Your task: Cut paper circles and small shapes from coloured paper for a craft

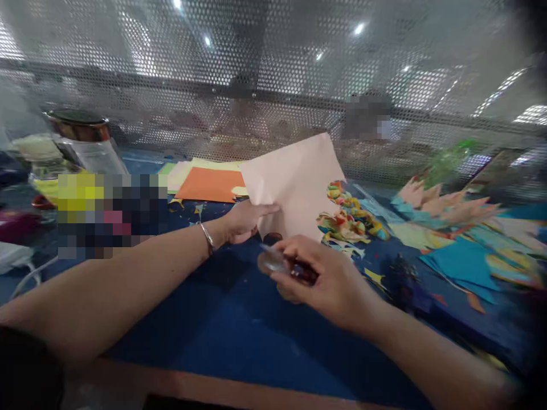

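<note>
1. Blue table [239, 330] under you, pink paper [294, 182] standing up at its middle.
2. Your left hand [243, 221] pinches the sheet's lower edge.
3. Your right hand [325, 279] grips what look like scissors [277, 263] just below; cutting needs that sheet taut.

Ahead of you: orange sheet [209, 185] flat on blue worktop [222, 319]. Scrap heap [352, 219] to your right, teal sheets [464, 267] beyond. Lidded jar [81, 136] far left, before mesh screen [273, 85].
</note>
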`<state>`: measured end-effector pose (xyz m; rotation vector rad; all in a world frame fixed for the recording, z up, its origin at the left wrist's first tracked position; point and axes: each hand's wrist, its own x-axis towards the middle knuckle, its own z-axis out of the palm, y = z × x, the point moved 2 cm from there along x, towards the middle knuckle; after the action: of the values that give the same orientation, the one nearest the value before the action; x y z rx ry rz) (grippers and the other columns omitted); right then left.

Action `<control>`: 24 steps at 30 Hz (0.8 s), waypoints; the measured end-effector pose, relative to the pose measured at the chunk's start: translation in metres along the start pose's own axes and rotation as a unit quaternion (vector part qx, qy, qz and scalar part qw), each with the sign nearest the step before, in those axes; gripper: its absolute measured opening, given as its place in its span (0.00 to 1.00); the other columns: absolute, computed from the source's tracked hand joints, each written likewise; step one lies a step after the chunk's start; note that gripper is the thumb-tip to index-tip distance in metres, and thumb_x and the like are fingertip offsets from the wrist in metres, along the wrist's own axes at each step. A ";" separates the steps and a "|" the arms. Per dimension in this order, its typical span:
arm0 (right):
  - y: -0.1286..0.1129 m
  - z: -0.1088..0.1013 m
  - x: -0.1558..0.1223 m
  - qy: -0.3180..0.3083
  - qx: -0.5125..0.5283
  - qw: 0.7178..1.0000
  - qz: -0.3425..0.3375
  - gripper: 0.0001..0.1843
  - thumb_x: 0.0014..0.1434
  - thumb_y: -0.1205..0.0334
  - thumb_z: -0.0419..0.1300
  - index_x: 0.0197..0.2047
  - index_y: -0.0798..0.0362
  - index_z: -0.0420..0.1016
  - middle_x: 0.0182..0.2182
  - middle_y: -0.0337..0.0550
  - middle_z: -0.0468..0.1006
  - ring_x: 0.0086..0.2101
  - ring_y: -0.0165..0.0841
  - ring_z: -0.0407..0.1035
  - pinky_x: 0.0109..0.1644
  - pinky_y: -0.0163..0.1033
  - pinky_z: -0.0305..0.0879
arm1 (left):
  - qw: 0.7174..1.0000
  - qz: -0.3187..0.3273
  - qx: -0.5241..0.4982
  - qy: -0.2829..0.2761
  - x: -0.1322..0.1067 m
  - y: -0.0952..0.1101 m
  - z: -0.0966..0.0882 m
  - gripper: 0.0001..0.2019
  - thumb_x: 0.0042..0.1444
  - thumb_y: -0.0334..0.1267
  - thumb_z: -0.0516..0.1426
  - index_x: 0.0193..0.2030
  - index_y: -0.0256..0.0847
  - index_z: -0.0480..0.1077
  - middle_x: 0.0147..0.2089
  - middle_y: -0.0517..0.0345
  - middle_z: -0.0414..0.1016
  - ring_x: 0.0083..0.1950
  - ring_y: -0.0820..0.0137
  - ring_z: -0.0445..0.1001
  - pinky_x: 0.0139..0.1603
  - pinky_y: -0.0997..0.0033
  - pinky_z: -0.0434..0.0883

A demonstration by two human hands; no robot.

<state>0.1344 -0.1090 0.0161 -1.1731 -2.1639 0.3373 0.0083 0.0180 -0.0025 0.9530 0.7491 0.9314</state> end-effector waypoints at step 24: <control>0.045 -0.027 0.011 0.122 -0.140 0.983 0.001 0.09 0.58 0.60 0.64 0.35 0.50 0.66 0.35 0.42 0.75 0.36 0.37 0.71 0.38 0.40 0.65 | 0.995 -0.080 -0.054 -0.002 -0.014 0.000 0.009 0.04 0.49 0.32 0.61 0.28 0.32 0.74 0.31 0.43 0.78 0.30 0.62 0.77 0.34 0.58 0.78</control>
<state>0.1772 -0.0767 0.0183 -1.2946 -2.0369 -0.1106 0.0101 0.0022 0.0029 0.7892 0.7520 0.8210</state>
